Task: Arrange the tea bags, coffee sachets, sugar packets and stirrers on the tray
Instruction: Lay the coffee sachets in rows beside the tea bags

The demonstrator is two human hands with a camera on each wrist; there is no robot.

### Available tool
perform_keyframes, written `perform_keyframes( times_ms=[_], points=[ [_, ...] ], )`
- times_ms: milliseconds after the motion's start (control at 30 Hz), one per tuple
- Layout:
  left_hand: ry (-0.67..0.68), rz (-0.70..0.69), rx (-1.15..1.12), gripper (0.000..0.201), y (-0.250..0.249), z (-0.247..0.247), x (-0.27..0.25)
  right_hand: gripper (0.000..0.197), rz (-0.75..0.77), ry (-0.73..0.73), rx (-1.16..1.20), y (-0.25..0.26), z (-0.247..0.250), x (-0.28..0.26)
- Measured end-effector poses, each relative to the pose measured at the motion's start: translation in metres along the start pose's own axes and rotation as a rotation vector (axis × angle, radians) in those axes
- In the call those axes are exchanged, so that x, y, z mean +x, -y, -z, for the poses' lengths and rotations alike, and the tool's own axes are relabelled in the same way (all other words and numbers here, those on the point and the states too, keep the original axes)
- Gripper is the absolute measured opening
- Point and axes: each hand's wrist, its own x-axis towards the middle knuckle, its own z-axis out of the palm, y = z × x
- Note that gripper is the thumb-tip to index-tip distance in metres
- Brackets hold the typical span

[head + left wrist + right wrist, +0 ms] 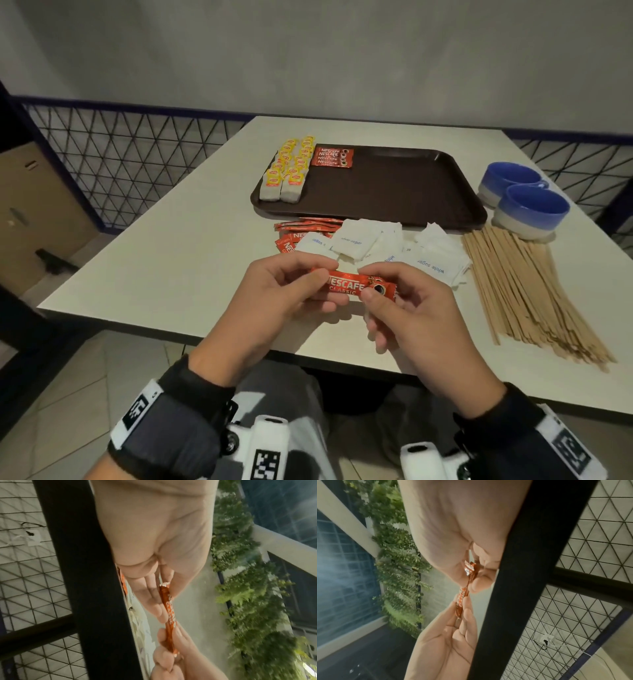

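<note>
Both hands hold one red coffee sachet [352, 286] level above the table's near edge. My left hand [291, 291] pinches its left end and my right hand [400, 301] pinches its right end; the wrist views show the same sachet [169, 616] [462, 601] between the fingers. The brown tray [394, 192] lies beyond, with yellow-tagged tea bags [287, 168] in two rows at its left and coffee sachets [331, 156] beside them. More coffee sachets [298, 234], white sugar packets [383, 248] and wooden stirrers [524, 291] lie on the table in front of the tray.
Two blue and white cups [524, 200] stand right of the tray, near the stirrers' far ends. The white table [164, 260] ends just under my hands. A black mesh railing [120, 164] runs behind and to the left, with a cardboard box [30, 212] beyond it.
</note>
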Motion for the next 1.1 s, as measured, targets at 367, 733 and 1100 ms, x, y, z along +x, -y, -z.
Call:
perform_keyframes(
  times_ms=[367,733,1100],
  points=[
    [0.023,-0.007,-0.042,0.041,0.005,0.003,-0.002,0.020,-0.003,-0.023,0.019,0.001,-0.003,-0.001],
    [0.055,-0.016,0.057,0.046,0.010,0.004,-0.003,0.025,0.045,-0.053,0.024,0.001,-0.003,0.000],
    [0.049,0.005,0.126,0.046,0.006,0.000,-0.004,0.028,0.033,-0.052,-0.072,0.002,-0.005,-0.007]
  ],
)
